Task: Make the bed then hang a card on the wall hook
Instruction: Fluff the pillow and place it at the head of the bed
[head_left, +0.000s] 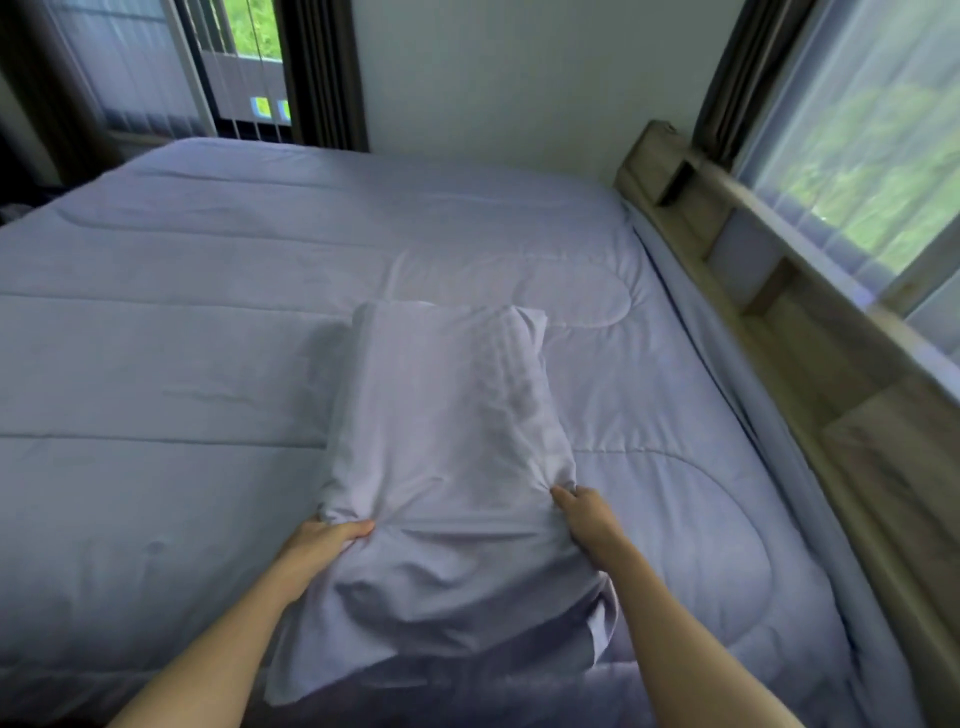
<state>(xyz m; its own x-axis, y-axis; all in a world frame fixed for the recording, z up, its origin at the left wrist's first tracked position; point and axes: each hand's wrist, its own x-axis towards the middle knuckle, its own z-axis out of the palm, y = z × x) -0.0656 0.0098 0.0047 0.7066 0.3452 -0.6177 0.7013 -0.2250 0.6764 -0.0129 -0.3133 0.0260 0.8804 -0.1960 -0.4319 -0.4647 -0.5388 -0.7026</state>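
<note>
Left hand: fingers curled, bunching pillow at left edge. Right hand: fingers pinching right edge. Pillow: on quilt, apart from headboard, slack end toward you. Keep your grips level; set it flush to headboard. Card, hook: unseen.

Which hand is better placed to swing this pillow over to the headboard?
Probably right: the right hand grips the pillow on the side nearer the headboard; the left hand grips the far side.
</note>
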